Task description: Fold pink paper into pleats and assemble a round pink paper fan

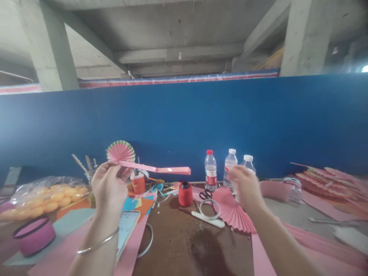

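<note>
A narrow folded strip of pink paper [172,170] is pinched at one end in my left hand [110,182] and sticks out level to the right. Near its middle it looks narrowed, as if bound. Just behind my left hand shows a pink pleated paper fan with a green edge [121,149]. On the right, my right hand [244,184] is raised with its fingers curled together; they are slightly blurred, and anything between them is too small to see. Below that hand lies a pink pleated fan [231,211]. A red spool of thread [185,194] stands on the table between my hands.
Bottles [211,170] stand along the blue partition [172,122]. Scissors [205,194], a white-handled knife [208,220] and a tape roll [209,209] lie centrally. Leftward are a phone [128,226], an orange cup [138,183], a bag of yellow balls [51,197] and a magenta roll [34,234].
</note>
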`<state>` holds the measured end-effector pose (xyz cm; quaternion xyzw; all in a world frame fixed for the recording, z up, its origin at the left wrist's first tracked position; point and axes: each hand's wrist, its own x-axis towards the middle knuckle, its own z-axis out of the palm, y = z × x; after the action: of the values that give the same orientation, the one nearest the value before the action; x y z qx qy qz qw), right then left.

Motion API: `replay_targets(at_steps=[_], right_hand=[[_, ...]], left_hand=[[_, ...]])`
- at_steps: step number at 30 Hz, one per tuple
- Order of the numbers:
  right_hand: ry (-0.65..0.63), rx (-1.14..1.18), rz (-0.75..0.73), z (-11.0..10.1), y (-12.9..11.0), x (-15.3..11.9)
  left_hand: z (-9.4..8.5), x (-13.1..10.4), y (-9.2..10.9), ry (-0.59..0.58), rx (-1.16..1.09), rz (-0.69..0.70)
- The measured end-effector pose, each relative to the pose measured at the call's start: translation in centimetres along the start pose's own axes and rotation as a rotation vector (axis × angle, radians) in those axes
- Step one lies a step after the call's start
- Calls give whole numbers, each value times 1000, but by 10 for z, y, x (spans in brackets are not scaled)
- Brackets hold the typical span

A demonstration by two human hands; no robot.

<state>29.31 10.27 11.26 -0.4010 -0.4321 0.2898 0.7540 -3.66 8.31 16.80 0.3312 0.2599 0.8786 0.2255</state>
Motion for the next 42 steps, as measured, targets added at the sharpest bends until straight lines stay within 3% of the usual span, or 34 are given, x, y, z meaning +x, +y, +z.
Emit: replay_targets(at_steps=[2, 3, 5, 9, 12, 15, 17, 21, 24, 30, 36, 42], right_hand=[[-199, -73, 6, 16, 13, -19], [-399, -177, -46, 25, 20, -28], [-539, -222, -62, 40, 32, -45], [-456, 133, 55, 54, 36, -63], [-309, 206, 63, 52, 27, -64], [-232, 224, 100, 51, 21, -63], [-216, 362, 168, 53, 20, -63], [-195, 601, 293, 58, 17, -66], [-232, 621, 314, 58, 12, -70], [-281, 621, 292, 57, 10, -74], [-340, 523, 286, 57, 16, -79], [-361, 459, 200, 52, 0, -82]], left_hand=[[9, -12, -5, -55, 0, -40], [14, -19, -8, -74, -4, -54], [23, -36, -16, -117, -42, -133], [34, -63, -35, -160, -88, -325], [37, -72, -43, -190, -103, -421], [39, -77, -44, -192, -134, -439], [42, -83, -43, -217, -195, -414], [47, -103, -44, -405, -185, -415], [46, -114, -48, -574, 46, -459], [40, -115, -50, -639, 249, -308], [42, -117, -40, -635, 287, -260], [48, -125, -27, -581, 246, -221]])
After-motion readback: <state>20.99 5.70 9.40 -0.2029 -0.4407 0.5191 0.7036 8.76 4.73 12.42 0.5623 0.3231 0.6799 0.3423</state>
